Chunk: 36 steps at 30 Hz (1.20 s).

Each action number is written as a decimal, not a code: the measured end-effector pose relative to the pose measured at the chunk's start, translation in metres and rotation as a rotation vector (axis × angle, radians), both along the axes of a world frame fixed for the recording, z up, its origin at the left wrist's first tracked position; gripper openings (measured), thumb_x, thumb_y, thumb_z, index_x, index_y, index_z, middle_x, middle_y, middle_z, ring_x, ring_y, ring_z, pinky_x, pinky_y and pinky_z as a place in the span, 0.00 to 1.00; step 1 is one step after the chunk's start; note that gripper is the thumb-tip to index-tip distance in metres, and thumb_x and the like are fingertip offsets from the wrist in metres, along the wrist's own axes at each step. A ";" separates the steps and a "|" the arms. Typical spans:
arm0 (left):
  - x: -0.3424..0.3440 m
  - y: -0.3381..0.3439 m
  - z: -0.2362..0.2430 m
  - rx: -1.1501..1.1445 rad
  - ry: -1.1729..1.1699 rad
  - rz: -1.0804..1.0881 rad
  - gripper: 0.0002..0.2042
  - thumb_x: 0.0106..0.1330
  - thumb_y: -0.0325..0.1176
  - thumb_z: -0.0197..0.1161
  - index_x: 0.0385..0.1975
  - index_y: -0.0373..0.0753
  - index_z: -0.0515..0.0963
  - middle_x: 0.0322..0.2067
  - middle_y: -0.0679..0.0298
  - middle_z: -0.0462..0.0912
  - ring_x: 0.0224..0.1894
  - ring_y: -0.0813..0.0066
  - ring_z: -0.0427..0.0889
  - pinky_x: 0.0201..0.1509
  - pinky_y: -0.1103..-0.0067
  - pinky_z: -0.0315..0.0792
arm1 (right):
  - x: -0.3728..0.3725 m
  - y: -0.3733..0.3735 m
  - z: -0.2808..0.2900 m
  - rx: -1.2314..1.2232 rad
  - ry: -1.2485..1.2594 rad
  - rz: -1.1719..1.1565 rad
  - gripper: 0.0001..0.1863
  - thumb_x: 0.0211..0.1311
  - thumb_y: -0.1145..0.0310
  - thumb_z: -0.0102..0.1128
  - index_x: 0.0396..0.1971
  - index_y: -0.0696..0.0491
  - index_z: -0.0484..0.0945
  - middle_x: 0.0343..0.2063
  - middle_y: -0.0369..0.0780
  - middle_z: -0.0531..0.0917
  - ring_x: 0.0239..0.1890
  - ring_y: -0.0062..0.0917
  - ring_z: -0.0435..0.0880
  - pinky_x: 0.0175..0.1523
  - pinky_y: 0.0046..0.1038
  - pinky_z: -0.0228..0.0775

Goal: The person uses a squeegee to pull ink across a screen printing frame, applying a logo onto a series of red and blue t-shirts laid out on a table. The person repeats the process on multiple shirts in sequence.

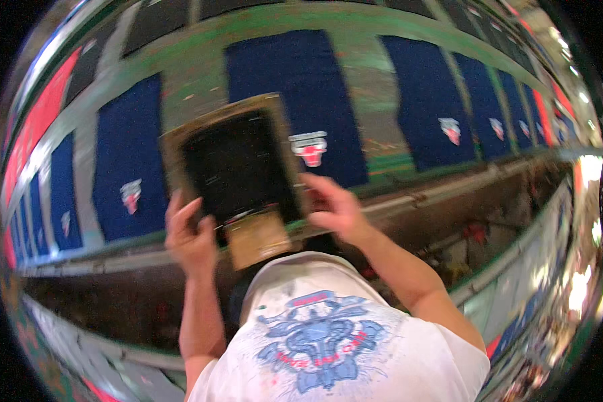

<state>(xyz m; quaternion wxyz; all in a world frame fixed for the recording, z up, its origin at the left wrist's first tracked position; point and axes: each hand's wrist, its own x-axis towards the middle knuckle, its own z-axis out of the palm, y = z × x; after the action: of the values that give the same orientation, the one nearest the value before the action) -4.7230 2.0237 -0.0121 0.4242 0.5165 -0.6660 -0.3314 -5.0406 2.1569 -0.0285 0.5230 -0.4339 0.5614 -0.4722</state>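
Note:
I hold a screen-printing frame [172, 157] tilted above the table's near edge, its brownish border around a dark, nearly black panel [238, 164]. My left hand [193, 234] is at the frame's lower left side, thumb and fingers curled on its edge. My right hand [335, 209] grips the right side, with some fingers hidden behind it. A tan, flat piece [258, 238] covers the lower part of the frame, close to my body; blur hides what it is. Behind the frame, a navy fabric panel [288, 67] with a small red and white print [309, 149] lies on the table.
More navy panels lie in a row along the long green-stained table [375, 87], to the left [130, 161] and right [425, 100]. Dark pieces [157, 23] line the far side. A metal rail [422, 197] edges the table. Behind me runs another long table [516, 268].

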 end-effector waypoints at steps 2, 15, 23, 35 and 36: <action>-0.034 0.008 -0.005 -0.009 -0.120 -0.007 0.24 0.56 0.13 0.69 0.53 0.40 0.91 0.73 0.46 0.81 0.78 0.49 0.77 0.83 0.59 0.68 | -0.019 0.006 -0.005 0.098 -0.175 -0.185 0.47 0.58 0.74 0.65 0.83 0.59 0.68 0.73 0.40 0.78 0.72 0.28 0.78 0.78 0.33 0.69; -0.129 0.020 -0.017 0.016 0.194 -0.122 0.08 0.79 0.28 0.70 0.52 0.38 0.90 0.75 0.44 0.77 0.77 0.53 0.75 0.80 0.64 0.66 | -0.072 0.036 -0.030 -0.146 -0.340 -0.443 0.40 0.88 0.49 0.49 0.83 0.66 0.62 0.79 0.50 0.73 0.81 0.39 0.72 0.86 0.43 0.59; -0.097 0.000 -0.005 0.014 0.194 -0.115 0.09 0.85 0.33 0.66 0.49 0.37 0.90 0.75 0.44 0.77 0.78 0.54 0.74 0.81 0.63 0.63 | -0.046 0.011 -0.020 -0.179 -0.324 -0.419 0.41 0.86 0.47 0.52 0.82 0.66 0.65 0.77 0.49 0.76 0.78 0.38 0.75 0.84 0.42 0.63; 0.032 -0.043 -0.006 0.023 0.002 0.018 0.21 0.61 0.13 0.72 0.53 0.38 0.88 0.74 0.46 0.78 0.76 0.54 0.79 0.80 0.65 0.73 | 0.054 -0.041 -0.006 0.044 -0.480 -0.260 0.44 0.62 0.76 0.59 0.83 0.61 0.68 0.75 0.43 0.77 0.77 0.30 0.74 0.83 0.32 0.62; 0.048 -0.046 -0.003 0.063 -0.018 0.017 0.24 0.60 0.10 0.69 0.57 0.37 0.88 0.75 0.46 0.77 0.76 0.56 0.79 0.80 0.66 0.73 | 0.067 -0.046 -0.011 -0.025 -0.490 -0.194 0.42 0.66 0.75 0.61 0.82 0.60 0.68 0.75 0.43 0.76 0.78 0.30 0.73 0.84 0.33 0.60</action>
<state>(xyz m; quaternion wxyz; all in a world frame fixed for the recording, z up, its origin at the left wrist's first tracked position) -4.6746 1.9782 -0.0150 0.4045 0.5383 -0.6544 -0.3440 -4.9736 2.1107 -0.0399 0.5902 -0.2570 0.4512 -0.6181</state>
